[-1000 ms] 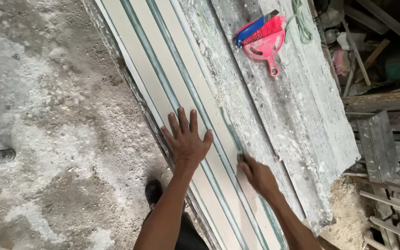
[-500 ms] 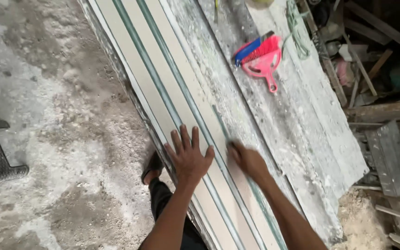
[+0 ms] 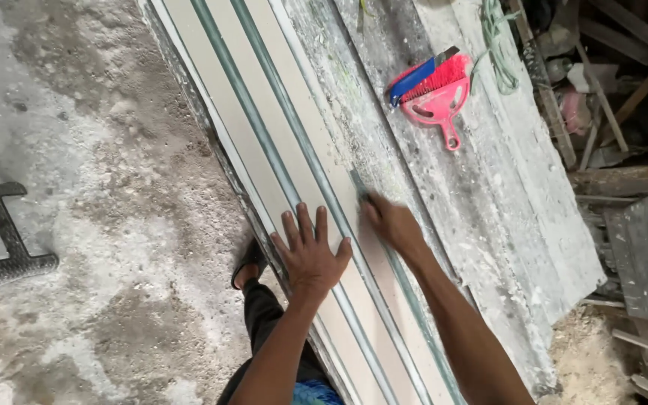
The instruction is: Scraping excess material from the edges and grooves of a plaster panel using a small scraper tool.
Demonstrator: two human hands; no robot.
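My left hand (image 3: 311, 253) lies flat with fingers spread on a long beige moulded strip (image 3: 264, 127) that has grey-green grooves and runs along a dusty worktable (image 3: 504, 225). My right hand (image 3: 390, 223) is blurred and pressed against the strip's right groove, fingers closed around something small that I cannot make out. Both forearms reach up from the bottom of the view.
A pink dustpan (image 3: 441, 103) with a blue-handled brush (image 3: 414, 77) lies on the table's far part, next to a green rope (image 3: 495, 34). Timber scraps (image 3: 624, 180) pile up on the right. On the left, a black metal frame (image 3: 1, 247) rests on the concrete floor. My sandalled foot (image 3: 247, 262) stands beside the table.
My right hand has slid up along the groove, away from me. My left hand stayed flat on the strip, and the camera has shifted a little.
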